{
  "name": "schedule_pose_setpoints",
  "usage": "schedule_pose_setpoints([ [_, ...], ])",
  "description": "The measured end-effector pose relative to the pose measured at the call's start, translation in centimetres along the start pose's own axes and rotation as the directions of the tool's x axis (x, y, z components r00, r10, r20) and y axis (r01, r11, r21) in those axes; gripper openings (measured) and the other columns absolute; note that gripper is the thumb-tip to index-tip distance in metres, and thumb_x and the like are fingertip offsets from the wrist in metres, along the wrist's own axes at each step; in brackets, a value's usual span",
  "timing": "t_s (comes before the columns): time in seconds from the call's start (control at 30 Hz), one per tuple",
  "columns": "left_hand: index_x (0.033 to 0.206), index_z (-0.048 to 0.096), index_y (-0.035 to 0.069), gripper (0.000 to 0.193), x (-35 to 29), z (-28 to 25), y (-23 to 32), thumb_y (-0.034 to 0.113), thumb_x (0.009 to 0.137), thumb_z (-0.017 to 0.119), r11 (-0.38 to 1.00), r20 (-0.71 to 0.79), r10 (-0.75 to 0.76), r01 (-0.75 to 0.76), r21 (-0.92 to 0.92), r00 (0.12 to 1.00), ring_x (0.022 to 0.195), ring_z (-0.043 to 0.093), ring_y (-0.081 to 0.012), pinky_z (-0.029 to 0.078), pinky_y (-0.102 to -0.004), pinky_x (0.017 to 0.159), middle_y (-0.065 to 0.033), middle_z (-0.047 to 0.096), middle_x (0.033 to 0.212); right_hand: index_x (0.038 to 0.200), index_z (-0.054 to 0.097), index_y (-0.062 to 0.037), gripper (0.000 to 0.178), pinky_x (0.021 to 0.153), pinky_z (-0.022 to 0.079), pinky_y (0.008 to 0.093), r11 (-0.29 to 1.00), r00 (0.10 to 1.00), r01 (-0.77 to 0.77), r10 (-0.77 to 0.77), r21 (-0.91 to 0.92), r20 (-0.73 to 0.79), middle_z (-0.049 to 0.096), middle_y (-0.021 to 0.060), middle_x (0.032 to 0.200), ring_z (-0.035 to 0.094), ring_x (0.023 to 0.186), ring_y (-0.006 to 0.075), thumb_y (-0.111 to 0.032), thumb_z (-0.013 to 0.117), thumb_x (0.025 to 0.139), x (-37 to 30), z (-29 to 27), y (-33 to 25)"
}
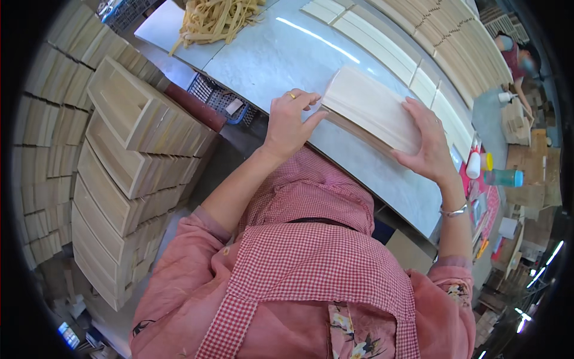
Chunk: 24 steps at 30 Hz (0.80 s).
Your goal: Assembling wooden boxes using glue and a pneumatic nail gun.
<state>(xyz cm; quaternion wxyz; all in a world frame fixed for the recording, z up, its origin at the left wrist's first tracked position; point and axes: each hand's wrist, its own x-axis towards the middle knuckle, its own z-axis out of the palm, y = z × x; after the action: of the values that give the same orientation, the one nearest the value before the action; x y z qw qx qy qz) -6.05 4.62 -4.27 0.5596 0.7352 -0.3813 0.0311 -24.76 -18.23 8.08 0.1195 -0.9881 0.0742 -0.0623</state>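
A pale wooden panel [373, 106] with ridges along its length lies over the near edge of the grey-white tabletop [251, 66]. My left hand [291, 122] is at its left end, thumb and forefinger closed on the corner. Around the right end wraps my right hand [427, 140], its thumb on the near edge and its fingers at the far side. A darker wooden side shows along the panel's near edge. Whether it is one piece or several stacked together, I cannot tell.
Light wooden frames [119, 102] are stacked high at the left, beside a dark basket [221, 99] under the table. A heap of yellowish strips [218, 21] sits at the far left. Rows of wooden pieces [442, 30] line the far side. Bottles [502, 178] stand right; another person [519, 63] is beyond.
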Motion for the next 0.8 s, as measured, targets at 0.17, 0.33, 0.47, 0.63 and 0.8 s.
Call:
schedule_pose_setpoints([
  [0.17, 0.104, 0.075, -0.003, 0.026, 0.9, -0.1, 0.5, 0.005, 0.079, 0.079, 0.995, 0.116, -0.027, 0.016, 0.097, 0.993, 0.077, 0.062, -0.0205, 0.05, -0.0316, 0.067, -0.0086, 0.07, 0.088, 0.149, 0.049, -0.0101, 0.089, 0.118, 0.034, 0.0418, 1.0, 1.0, 0.011, -0.011, 0.013, -0.008, 0.053, 0.0102, 0.151, 0.051, 0.135, 0.0292, -0.029, 0.083, 0.068, 0.1, 1.3, 1.9],
  [0.33, 0.1, 0.078, 0.006, 0.02, 1.2, -0.2, 0.3, 0.016, 0.083, 0.078, 0.971, 0.152, 0.019, -0.055, 0.234, 0.988, 0.079, 0.063, -0.0217, 0.043, -0.0348, 0.087, -0.005, 0.071, 0.087, 0.15, 0.048, -0.0105, 0.088, 0.12, 0.032, 0.0424, 0.999, 0.999, 0.033, -0.033, 0.026, 0.008, 0.053, 0.0095, 0.151, 0.051, 0.135, 0.0269, -0.03, 0.082, 0.071, -0.1, 2.3, 2.8],
  [0.47, 0.1, 0.079, 0.006, 0.018, 1.4, -0.3, 0.5, 0.016, 0.084, 0.077, 0.918, 0.175, 0.116, -0.173, 0.358, 0.978, 0.08, 0.064, -0.0221, 0.043, -0.0352, 0.088, -0.0054, 0.071, 0.087, 0.151, 0.046, -0.011, 0.089, 0.121, 0.032, 0.0423, 0.996, 0.999, 0.048, -0.047, -0.075, 0.02, 0.053, 0.0089, 0.15, 0.052, 0.134, 0.0255, -0.03, 0.081, 0.072, -0.4, 3.2, 3.1],
  [0.63, 0.098, 0.079, 0.004, 0.016, 1.9, -0.6, 1.3, 0.013, 0.085, 0.078, 0.87, 0.223, 0.123, -0.213, 0.445, 0.967, 0.083, 0.066, -0.0213, 0.044, -0.0341, 0.09, -0.0044, 0.073, 0.087, 0.15, 0.047, -0.0111, 0.088, 0.122, 0.032, 0.0419, 0.994, 0.998, 0.06, -0.058, -0.088, 0.021, 0.054, 0.0086, 0.149, 0.052, 0.134, 0.0254, -0.031, 0.081, 0.072, -0.2, 3.6, 3.6],
  [0.8, 0.096, 0.079, 0.005, 0.015, 1.8, -0.6, 1.4, 0.013, 0.085, 0.076, 0.854, 0.219, 0.167, -0.252, 0.456, 0.961, 0.08, 0.064, -0.0215, 0.044, -0.0357, 0.089, -0.0048, 0.07, 0.084, 0.149, 0.048, -0.0111, 0.086, 0.122, 0.032, 0.0422, 0.993, 0.997, 0.062, -0.058, -0.098, 0.051, 0.052, 0.0096, 0.15, 0.052, 0.134, 0.0272, -0.03, 0.081, 0.072, 0.1, 3.7, 3.7],
])
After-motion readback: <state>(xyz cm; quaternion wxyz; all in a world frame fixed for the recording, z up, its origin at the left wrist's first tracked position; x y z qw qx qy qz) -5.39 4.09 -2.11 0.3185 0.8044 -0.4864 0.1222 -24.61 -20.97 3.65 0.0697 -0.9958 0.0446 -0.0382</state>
